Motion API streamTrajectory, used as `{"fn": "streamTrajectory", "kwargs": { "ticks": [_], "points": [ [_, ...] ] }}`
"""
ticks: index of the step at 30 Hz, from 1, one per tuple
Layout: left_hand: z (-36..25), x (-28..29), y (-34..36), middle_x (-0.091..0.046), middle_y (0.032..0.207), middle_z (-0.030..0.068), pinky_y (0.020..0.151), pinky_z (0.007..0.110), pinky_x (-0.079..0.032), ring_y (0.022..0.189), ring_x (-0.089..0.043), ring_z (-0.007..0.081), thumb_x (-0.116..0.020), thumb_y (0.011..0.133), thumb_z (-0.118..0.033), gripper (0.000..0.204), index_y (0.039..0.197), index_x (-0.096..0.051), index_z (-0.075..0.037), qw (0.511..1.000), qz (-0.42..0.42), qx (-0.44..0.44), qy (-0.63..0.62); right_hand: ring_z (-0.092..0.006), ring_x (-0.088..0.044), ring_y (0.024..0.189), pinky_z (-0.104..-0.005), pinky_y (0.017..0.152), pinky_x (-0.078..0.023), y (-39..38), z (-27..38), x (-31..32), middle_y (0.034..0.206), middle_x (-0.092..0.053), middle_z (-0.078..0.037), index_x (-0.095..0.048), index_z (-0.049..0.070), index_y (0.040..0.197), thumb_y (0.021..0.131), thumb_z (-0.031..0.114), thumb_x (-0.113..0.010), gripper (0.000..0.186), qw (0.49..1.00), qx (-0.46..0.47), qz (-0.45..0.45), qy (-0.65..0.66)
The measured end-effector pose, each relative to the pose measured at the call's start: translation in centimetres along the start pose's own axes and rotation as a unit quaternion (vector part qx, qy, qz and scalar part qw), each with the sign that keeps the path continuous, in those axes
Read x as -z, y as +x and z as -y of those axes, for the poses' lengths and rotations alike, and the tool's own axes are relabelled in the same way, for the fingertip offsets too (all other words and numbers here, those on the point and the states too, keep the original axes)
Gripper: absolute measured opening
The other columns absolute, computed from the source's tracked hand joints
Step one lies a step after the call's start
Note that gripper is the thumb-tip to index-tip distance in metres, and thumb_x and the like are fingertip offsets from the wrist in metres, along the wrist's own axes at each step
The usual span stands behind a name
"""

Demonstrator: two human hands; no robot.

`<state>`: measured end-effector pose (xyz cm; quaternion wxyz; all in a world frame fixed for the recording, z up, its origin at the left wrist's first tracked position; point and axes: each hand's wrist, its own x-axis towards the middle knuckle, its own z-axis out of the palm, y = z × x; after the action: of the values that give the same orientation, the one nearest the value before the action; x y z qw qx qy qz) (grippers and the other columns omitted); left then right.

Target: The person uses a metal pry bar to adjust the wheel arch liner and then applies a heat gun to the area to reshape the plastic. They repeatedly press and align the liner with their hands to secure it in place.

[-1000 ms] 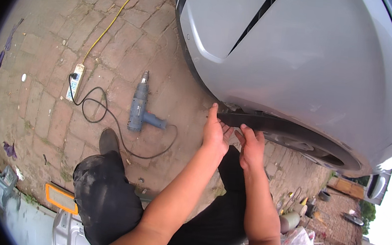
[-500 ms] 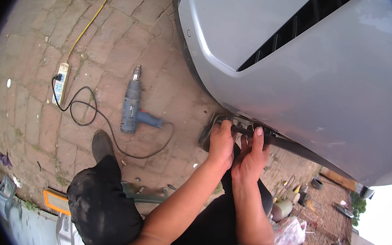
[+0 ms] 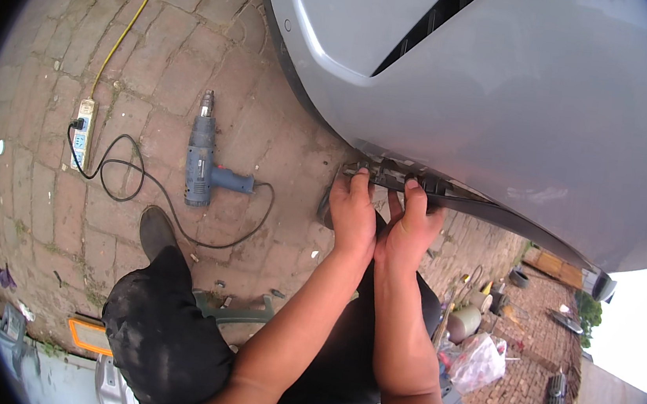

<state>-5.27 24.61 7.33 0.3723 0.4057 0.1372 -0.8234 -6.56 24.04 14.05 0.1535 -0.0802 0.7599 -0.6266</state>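
Observation:
A silver-grey car body panel (image 3: pixel 490 117), which looks like a bumper, fills the upper right. Along its lower edge runs a black trim strip (image 3: pixel 488 213), standing a little off the panel, with dark fittings showing in the gap. My left hand (image 3: pixel 355 215) pinches the strip near its left end, thumb on top. Just to the right, my right hand (image 3: pixel 409 228) grips the same strip, thumb on its upper side and fingers curled beneath. Both wrists nearly touch. The undersides of the fingers are partly hidden.
A blue-grey heat gun (image 3: pixel 201 162) lies on the brick paving at left, its cord running to a white power strip (image 3: pixel 83 137) on a yellow cable (image 3: pixel 140 13). An orange-edged frame (image 3: pixel 91 337) lies lower left. A plastic bag (image 3: pixel 478 362) and assorted items lie at right.
The view has shifted, so the panel and tools sit farther left and higher. Both hands keep hold of the strip, and more of the gap behind it shows.

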Motion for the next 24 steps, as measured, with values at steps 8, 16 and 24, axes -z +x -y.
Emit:
{"fn": "streamTrajectory", "kwargs": {
  "ticks": [8, 16, 24],
  "points": [
    [-0.3, 0.8, -0.1, -0.065, 0.121, 0.0061, 0.106, 0.035, -0.050, 0.113, -0.061, 0.0142, -0.058, 0.112, -0.023, 0.025, 0.121, -0.063, 0.000, 0.999, -0.013, 0.017, -0.030, -0.0173, -0.062, 0.118, -0.0388, 0.100, -0.054, 0.3, -0.1, 1.3, 0.128, -0.063, -0.005, -0.052, 0.007, 0.140, 0.098, 0.013, -0.076, 0.049, 0.998, -0.024, 0.031, -0.040],
    [-0.8, -0.2, 0.2, -0.063, 0.100, 0.0002, 0.076, 0.023, -0.046, 0.086, -0.056, 0.0060, -0.061, 0.107, -0.010, 0.021, 0.124, -0.060, 0.002, 0.998, 0.015, 0.012, -0.056, -0.0224, -0.064, 0.132, -0.0447, 0.109, -0.054, 0.8, -0.5, 2.0, 0.137, -0.065, -0.008, -0.053, 0.006, 0.145, 0.098, 0.012, -0.072, 0.052, 0.998, -0.036, 0.037, -0.037],
    [-0.9, -0.7, 0.3, -0.057, 0.088, -0.0040, 0.064, 0.023, -0.039, 0.072, -0.046, 0.0035, -0.059, 0.105, -0.005, 0.020, 0.123, -0.060, 0.003, 0.998, 0.033, -0.011, -0.052, -0.0242, -0.066, 0.128, -0.0434, 0.110, -0.055, 0.6, -0.4, 1.6, 0.133, -0.066, -0.011, -0.053, 0.002, 0.142, 0.096, 0.009, -0.071, 0.049, 0.998, -0.014, 0.050, -0.033]
  ]
}}
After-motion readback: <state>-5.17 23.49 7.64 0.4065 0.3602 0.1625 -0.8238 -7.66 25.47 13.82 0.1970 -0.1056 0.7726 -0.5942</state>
